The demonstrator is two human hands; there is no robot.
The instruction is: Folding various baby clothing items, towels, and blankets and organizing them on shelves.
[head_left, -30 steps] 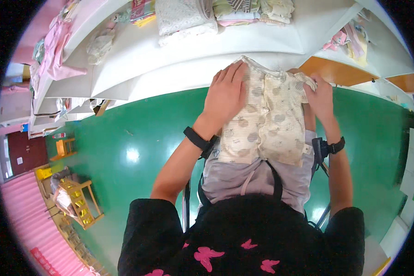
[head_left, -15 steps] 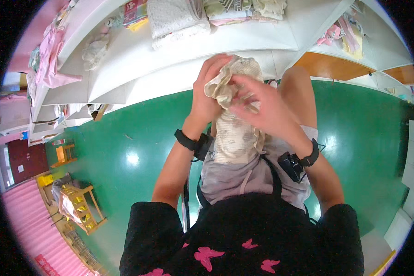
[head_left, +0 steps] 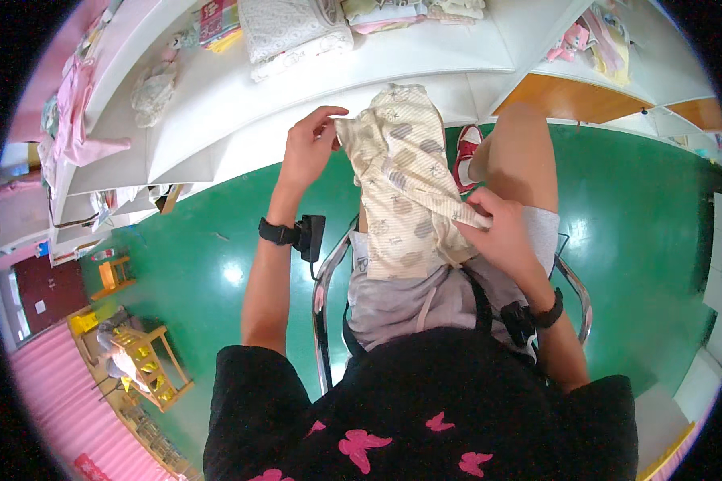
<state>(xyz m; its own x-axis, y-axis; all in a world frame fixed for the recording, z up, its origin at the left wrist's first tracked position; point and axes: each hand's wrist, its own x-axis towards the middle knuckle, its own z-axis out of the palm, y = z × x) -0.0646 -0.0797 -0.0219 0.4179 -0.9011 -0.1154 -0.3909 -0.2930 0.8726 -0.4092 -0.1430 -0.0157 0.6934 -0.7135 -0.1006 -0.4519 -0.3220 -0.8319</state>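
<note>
I see cream patterned garment (head_left: 401, 184) over my lap, long axis running from me toward the white shelf (head_left: 217, 104) | left hand (head_left: 309, 152) grip pinches far top corner | right hand (head_left: 501, 232) grip clamps near right edge, nearer me.

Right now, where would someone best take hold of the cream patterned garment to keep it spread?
Probably by its two outer edges. The left hand pinches the cream patterned garment at its upper left corner from the left, and the right hand grips the lower right edge. It drapes limp over the lap, so edge pinches suit.
</note>
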